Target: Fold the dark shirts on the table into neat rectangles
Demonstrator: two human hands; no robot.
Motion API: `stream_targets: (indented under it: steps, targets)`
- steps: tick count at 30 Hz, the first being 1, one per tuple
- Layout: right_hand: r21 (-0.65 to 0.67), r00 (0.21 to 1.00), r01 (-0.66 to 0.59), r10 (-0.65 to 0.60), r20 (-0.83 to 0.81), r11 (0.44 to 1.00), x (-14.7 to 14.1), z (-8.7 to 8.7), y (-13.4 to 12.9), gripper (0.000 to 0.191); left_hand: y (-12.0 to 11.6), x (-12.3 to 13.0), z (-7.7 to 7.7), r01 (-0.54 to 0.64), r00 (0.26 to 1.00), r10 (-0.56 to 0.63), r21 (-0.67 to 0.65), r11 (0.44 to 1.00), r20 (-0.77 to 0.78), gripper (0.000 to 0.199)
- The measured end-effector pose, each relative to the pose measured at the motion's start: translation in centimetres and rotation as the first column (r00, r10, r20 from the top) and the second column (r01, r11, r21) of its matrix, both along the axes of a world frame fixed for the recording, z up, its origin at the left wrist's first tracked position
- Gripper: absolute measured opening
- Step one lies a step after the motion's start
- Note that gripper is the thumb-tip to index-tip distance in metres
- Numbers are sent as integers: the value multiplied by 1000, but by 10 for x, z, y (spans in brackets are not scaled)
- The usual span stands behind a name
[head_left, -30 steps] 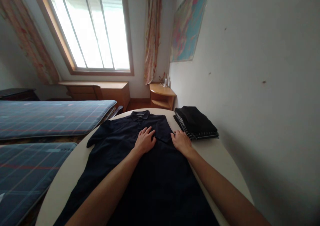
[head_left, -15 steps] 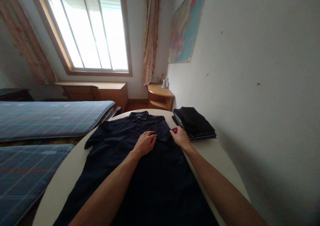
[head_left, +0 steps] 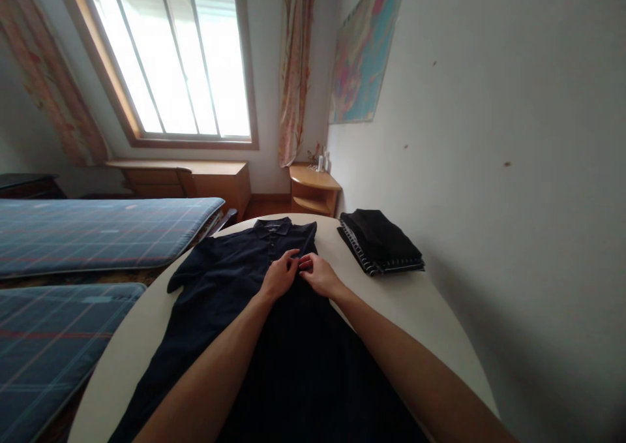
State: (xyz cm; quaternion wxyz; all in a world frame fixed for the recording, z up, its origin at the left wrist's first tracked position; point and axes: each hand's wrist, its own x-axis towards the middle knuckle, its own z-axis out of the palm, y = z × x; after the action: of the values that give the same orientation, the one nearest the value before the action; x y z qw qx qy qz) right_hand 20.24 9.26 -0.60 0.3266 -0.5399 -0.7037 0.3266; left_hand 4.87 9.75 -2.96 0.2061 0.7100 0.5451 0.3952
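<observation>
A dark navy collared shirt (head_left: 220,267) lies spread on a round white table (head_left: 352,267), its collar at the far edge. Its left sleeve in view is spread out; the right side is folded inward over the body. My right hand (head_left: 317,274) is closed on the shirt's folded part near the middle of the chest. Right beside it, my left hand (head_left: 281,274) rests on the shirt just below the buttons, fingers bent, with a gap between thumb and fingers.
A stack of folded dark clothes (head_left: 384,241) sits at the table's right, near the white wall. Blue plaid mattresses (head_left: 107,234) stand to the left. Beyond the table are a small corner shelf (head_left: 313,179) and a desk (head_left: 215,175) under the window.
My right hand has moved left with the shirt's right sleeve side, folding it inward, and is now next to my left hand. More of the table shows on the right.
</observation>
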Motion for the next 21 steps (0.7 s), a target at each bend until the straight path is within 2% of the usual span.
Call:
stream_targets:
  steps: [3, 6, 9, 12, 15, 18, 21]
  targets:
    - [-7, 997, -47, 47, 63, 999, 2, 1, -14, 32, 3, 0, -3, 20, 999, -19, 10, 1000, -32, 30]
    - [0, 971, -64, 62, 230, 998, 11, 13, -35, 34, 4, 0, -6, 42, 997, -40, 29, 999, -62, 25]
    - [-64, 921, -69, 88, 380, 996, 22, 26, -58, 39, 5, -1, -8, 55, 995, -52, 36, 998, -84, 23]
    - [-147, 881, -100, 156, 446, 984, 31, 37, -78, 46, 6, -1, -7, 57, 995, -53, 42, 997, -90, 22]
    - [-226, 880, -184, 263, 397, 957, 37, 51, -95, 59, 9, -3, -3, 43, 996, -39, 48, 998, -83, 24]
    - [-272, 899, -288, 358, 254, 918, 37, 63, -113, 78, 14, -10, 1, -5, 997, 9, 43, 999, -82, 25]
    - [-333, 856, -422, 492, 161, 843, 34, 68, -131, 96, 16, -18, 3, -56, 993, 59, 28, 998, -102, 24]
